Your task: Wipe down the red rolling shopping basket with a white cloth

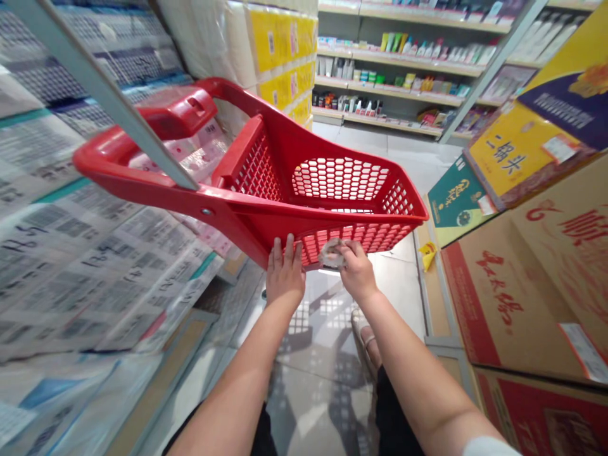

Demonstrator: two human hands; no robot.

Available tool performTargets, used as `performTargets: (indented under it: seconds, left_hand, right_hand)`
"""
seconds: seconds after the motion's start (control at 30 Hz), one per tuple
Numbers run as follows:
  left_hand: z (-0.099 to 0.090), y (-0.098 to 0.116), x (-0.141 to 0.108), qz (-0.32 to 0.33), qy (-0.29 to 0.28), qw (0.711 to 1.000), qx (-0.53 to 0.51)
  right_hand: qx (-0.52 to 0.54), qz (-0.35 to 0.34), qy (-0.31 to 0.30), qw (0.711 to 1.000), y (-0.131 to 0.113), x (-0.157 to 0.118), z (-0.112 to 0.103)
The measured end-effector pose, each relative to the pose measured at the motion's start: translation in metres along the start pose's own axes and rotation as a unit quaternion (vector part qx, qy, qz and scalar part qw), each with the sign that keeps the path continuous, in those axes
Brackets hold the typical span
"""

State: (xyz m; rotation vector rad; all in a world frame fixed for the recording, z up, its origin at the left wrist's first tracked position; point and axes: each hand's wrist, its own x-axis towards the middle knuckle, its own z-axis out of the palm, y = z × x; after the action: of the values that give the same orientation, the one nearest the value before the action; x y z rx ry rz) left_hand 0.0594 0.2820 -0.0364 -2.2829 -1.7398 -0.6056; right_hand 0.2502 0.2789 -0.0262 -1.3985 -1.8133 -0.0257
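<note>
A red plastic shopping cart with honeycomb holes in its walls stands crosswise before me, its handle toward the left. My left hand lies flat against the near side wall, fingers stretched and slightly apart, holding nothing. Close to its right, my right hand is closed on a small crumpled greyish-white cloth, pressed at the same lower wall. The cloth's exact shape is hard to make out. Inside the cart, the part of the basket that shows holds no goods.
Stacked wrapped paper packs rise on the left, with yellow packs behind the cart. Cardboard boxes line the right. Shelves of bottles and tubes stand at the back. A grey metal pole crosses before the handle.
</note>
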Motion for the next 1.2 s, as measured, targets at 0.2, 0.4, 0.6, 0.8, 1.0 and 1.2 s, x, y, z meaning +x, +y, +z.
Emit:
performTargets:
  seconds: [0.2, 0.4, 0.6, 0.8, 1.0, 1.2]
  left_hand:
    - [0.001, 0.001, 0.000, -0.004, 0.000, 1.000, 0.007]
    - [0.002, 0.002, 0.001, -0.006, -0.002, 1.000, 0.009]
    - [0.001, 0.003, 0.001, -0.009, -0.005, 1.000, 0.000]
    - [0.002, 0.003, 0.000, -0.007, -0.007, 1.000, 0.000]
    - [0.002, 0.003, 0.000, -0.009, -0.014, 1.000, -0.008]
    - [0.001, 0.003, 0.000, -0.013, -0.018, 1.000, -0.012]
  right_hand:
    - [-0.008, 0.021, -0.009, 1.000, 0.006, -0.004, 0.004]
    - [0.016, 0.036, 0.074, 0.996, 0.011, 0.001, -0.004]
    - [0.018, 0.030, 0.044, 0.998, 0.007, 0.000, -0.006]
    - [0.007, 0.033, -0.014, 0.999, 0.006, 0.000, -0.002]
    - [0.012, 0.038, 0.018, 0.999, 0.006, -0.002, 0.001]
    - [0.009, 0.024, -0.014, 1.000, 0.004, -0.004, 0.004]
